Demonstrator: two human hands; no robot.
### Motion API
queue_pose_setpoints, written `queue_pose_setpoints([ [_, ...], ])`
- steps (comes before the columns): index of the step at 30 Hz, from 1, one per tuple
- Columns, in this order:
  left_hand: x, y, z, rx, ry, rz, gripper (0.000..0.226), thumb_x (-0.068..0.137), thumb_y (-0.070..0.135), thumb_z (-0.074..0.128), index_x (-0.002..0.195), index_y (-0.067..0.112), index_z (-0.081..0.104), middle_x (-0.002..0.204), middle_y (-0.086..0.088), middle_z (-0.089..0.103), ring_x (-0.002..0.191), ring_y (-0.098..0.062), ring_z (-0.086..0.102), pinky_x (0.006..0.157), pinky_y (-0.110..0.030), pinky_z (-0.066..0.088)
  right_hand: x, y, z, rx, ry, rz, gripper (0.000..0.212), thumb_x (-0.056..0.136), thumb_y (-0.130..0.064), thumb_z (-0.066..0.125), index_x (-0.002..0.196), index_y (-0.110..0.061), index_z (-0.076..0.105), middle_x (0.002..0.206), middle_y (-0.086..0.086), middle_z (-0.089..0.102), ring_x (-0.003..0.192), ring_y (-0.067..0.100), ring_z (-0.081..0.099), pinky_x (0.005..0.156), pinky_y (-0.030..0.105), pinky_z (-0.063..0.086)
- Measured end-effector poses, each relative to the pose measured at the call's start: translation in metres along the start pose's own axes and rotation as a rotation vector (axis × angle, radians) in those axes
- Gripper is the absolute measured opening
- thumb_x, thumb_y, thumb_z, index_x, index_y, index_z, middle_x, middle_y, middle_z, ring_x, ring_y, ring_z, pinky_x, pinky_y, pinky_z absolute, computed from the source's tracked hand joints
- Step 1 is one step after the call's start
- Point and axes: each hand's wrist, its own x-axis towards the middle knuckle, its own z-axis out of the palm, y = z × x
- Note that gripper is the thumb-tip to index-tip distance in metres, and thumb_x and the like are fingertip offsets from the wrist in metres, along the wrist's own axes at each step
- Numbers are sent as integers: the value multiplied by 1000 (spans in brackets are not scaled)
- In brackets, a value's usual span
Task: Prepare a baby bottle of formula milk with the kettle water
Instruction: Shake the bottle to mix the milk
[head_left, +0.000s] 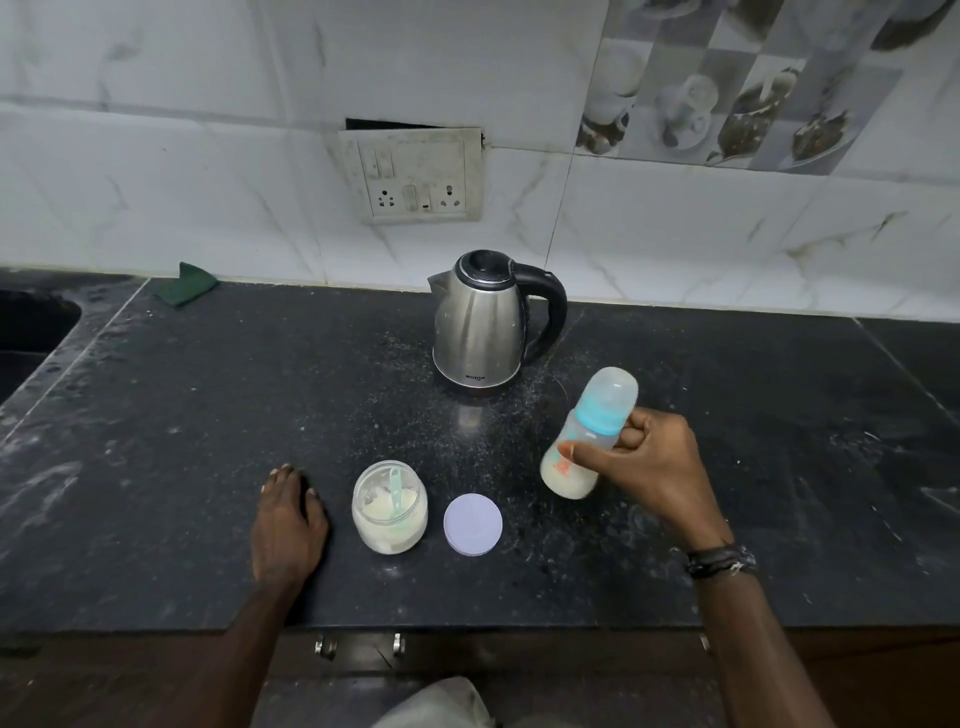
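Note:
My right hand (652, 467) grips a clear baby bottle (587, 431) with a blue collar and a capped top, held tilted above the counter; milky liquid fills its lower part. A steel kettle (480, 322) with a black handle stands behind it, lid shut. An open jar of white formula powder (389, 506) with a pale green scoop inside sits near the front edge. Its lilac lid (472, 525) lies flat to the right of the jar. My left hand (288, 519) rests palm down on the counter left of the jar, holding nothing.
The dark stone counter (208, 415) is dusted with powder around the kettle. A sink (31, 332) is at the far left, a green cloth (184, 286) at the back, and a wall socket panel (415, 176) above the kettle.

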Motion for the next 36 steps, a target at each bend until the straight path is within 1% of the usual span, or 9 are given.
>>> queue_pose_setpoints([
  [2,-1,-1,1,11,0,9,25,94,4,56,117,-5,61,135,-28,56,130,-44,48,109,-54,41,-2,-3,-1,19,-16,6,49,57,-36,94,99,-17,75,89,-6,79,81,6,75,71,26,60],
  [5,0,-1,0,8,8,18,25,93,3,57,117,-5,61,134,-29,56,130,-44,48,108,-54,41,-1,2,0,85,-28,-7,43,64,-18,92,103,-9,75,94,2,80,89,17,77,76,30,62],
  [9,-1,0,1,9,9,11,26,93,2,57,117,-6,61,135,-29,56,130,-44,48,109,-55,40,-4,1,1,34,-32,3,53,56,-40,93,99,-13,75,89,-6,79,83,10,76,78,38,62],
  [11,0,0,0,6,8,9,28,94,3,57,120,-7,60,136,-29,55,131,-44,48,109,-54,40,-3,4,3,66,-61,-18,43,64,-23,93,102,-10,76,91,-1,80,87,13,77,84,44,61],
  [15,-2,0,0,9,3,2,28,94,3,57,120,-7,60,136,-29,55,131,-44,48,110,-54,39,-5,2,3,44,-39,0,46,61,-32,94,100,-15,75,89,-5,79,81,7,76,75,32,61],
  [19,0,1,0,1,8,2,31,94,3,58,122,-8,60,137,-30,54,132,-44,47,111,-54,38,-5,9,2,106,-62,-4,38,69,-13,89,104,-7,75,92,1,80,87,16,77,76,30,63],
  [21,-1,-1,2,7,-3,-2,30,94,3,57,121,-8,60,137,-29,54,131,-44,47,111,-54,39,-4,7,2,66,-48,-7,44,64,-25,93,102,-14,75,89,-6,79,83,8,76,72,27,61],
  [25,1,-1,1,3,5,7,30,93,3,57,122,-8,60,137,-29,55,131,-44,48,110,-54,39,-3,11,1,122,-74,14,37,69,-16,89,103,-11,75,94,3,80,89,17,77,78,34,62],
  [36,-2,0,0,2,17,16,27,92,2,59,118,-7,61,134,-30,56,129,-44,49,109,-54,40,-5,7,3,48,-96,-6,32,66,-26,91,94,-16,78,82,-4,80,77,11,75,64,25,57],
])
